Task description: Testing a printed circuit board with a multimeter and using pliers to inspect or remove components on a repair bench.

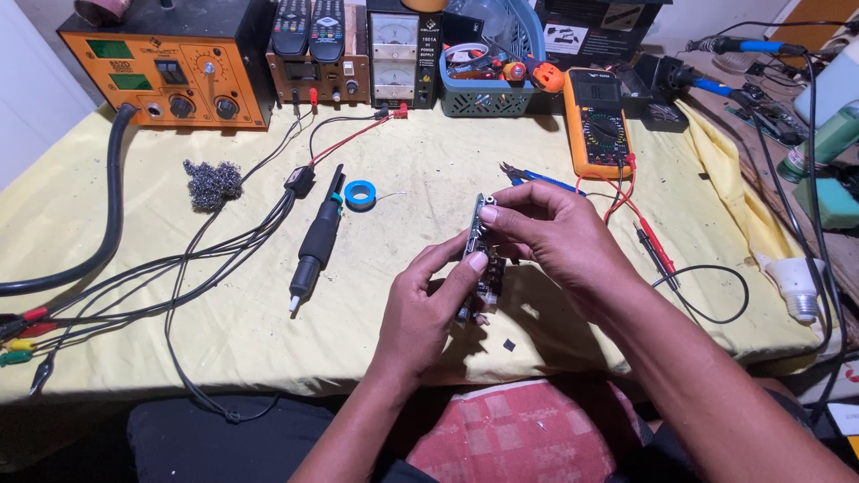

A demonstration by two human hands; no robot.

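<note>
While both hands are meeting over the middle of the yellow surface (420, 170), they are holding a small circuit board (480, 259) up on its edge. The left hand (425, 309) is pinching the lower part of the board, with its fingers (476, 262) pressing on one side. The right hand (559, 237) is pinching the top end, and its fingers (488, 214) are curling over it. The board is staying a little above the cloth, not lying flat.

To the left of the board, a black soldering iron (315, 246) is lying with its tip pointing toward the near edge. A blue tape roll (360, 193) is sitting just beside the iron, up and left of the board. Farther left, a grey ball of steel wool (213, 183) is resting, well apart from the board.

Up and right of the board, blue-handled cutters (537, 179) are lying near an orange meter (598, 121). Red and black probes (655, 246) are lying to the right of the board.

Just below the board, a tiny black chip (509, 344) is sitting alone near the front edge. Open cloth is showing between the board and the iron, and also below the board on the left.
</note>
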